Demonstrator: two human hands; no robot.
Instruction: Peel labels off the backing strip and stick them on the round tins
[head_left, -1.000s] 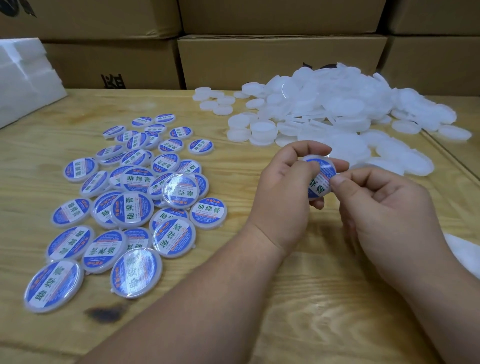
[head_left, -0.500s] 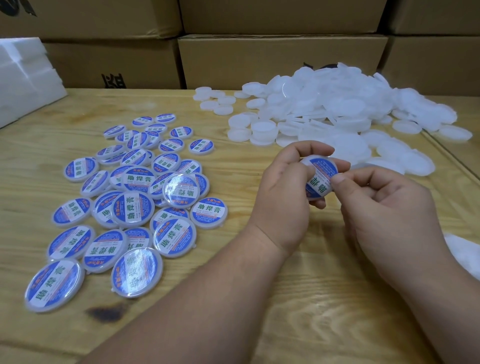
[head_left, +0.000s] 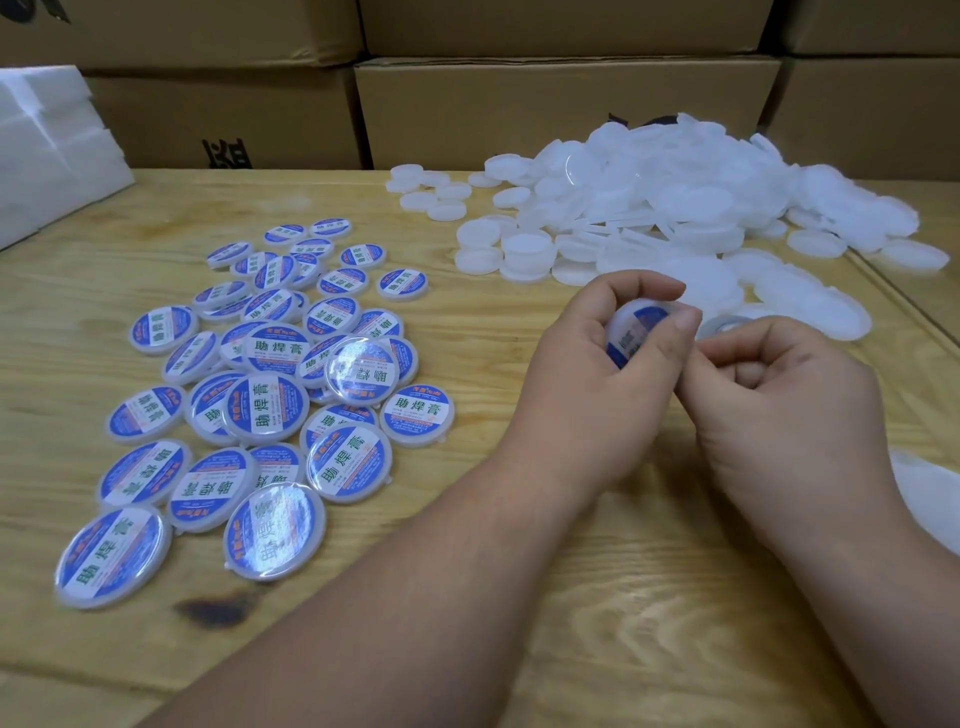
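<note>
My left hand (head_left: 587, 395) grips a round white tin (head_left: 636, 332) with a blue and white label, holding it tilted above the table. My right hand (head_left: 789, 405) is beside it with its fingers curled, and its thumb presses on the label's right edge. My hands hide most of the tin. Several labelled tins (head_left: 270, 410) lie in a loose heap on the left of the table. A big pile of plain white tins (head_left: 675, 208) sits at the back right. No backing strip is visible.
The wooden table (head_left: 597, 623) has a dark knot near its front left. Cardboard boxes (head_left: 566, 109) line the back edge. White foam blocks (head_left: 47, 150) stand at the far left. A white sheet (head_left: 924, 499) shows at the right edge.
The tin has turned in my left hand, so less of its label shows. My right thumb has slid up onto the label's edge. Both hands stay in the same place.
</note>
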